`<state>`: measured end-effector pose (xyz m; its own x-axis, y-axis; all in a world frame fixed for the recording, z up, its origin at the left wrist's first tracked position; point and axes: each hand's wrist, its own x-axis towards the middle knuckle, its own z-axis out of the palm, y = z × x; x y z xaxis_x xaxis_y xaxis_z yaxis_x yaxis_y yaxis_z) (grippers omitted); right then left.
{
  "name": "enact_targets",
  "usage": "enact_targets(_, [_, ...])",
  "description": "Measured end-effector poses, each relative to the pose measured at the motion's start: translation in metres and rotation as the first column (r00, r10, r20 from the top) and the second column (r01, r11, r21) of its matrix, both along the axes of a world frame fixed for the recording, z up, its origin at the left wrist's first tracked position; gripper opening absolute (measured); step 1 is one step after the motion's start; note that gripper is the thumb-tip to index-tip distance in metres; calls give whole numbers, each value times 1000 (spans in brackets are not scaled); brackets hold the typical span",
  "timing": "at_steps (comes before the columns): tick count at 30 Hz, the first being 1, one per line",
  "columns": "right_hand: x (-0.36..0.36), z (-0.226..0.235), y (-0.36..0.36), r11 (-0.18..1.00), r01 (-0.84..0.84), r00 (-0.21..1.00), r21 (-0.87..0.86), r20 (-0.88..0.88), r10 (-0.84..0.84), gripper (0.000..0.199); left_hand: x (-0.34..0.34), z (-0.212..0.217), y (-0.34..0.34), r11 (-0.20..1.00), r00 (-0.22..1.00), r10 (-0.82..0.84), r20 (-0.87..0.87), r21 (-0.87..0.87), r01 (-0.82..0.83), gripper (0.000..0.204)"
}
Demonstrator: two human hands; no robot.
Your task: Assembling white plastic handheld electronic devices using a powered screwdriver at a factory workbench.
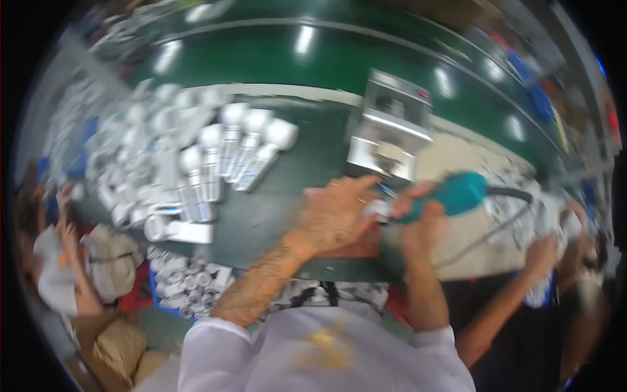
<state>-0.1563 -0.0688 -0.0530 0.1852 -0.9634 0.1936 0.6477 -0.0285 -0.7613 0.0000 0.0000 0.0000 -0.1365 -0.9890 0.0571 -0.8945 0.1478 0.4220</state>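
Note:
My right hand (pixel 419 222) is wrapped round a teal corded power screwdriver (pixel 460 193), held nearly level with its front end pointing left. At that end is a small white part (pixel 379 210), blurred and partly covered by fingers. My left hand (pixel 336 212) is closed over it from the left, low above a reddish pad (pixel 359 245) on the dark green table. Blur hides how the tool's tip meets the part. Left of my hands, several white devices with rounded heads and flat handles (pixel 251 166) lie in a row.
A silver metal machine (pixel 392 124) stands just beyond my hands. White parts (pixel 144 144) are heaped at the left. A blue bin (pixel 189 284) of white pieces sits below the table's near edge. Co-workers' arms (pixel 516 294) reach in at the right; another person (pixel 65 268) is at left.

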Motion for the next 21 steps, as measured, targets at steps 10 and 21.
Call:
enact_targets(10, [-117,49,-151,799,539,768,-266,-234,-596,54,-100,-40,-10,836,960,131,-249,-492,-242,42])
enact_targets(21, [-132,-26,-165,854,390,851,-346,-218,-477,47,242,-64,255,153,-125,794,596,-395,-906,42])
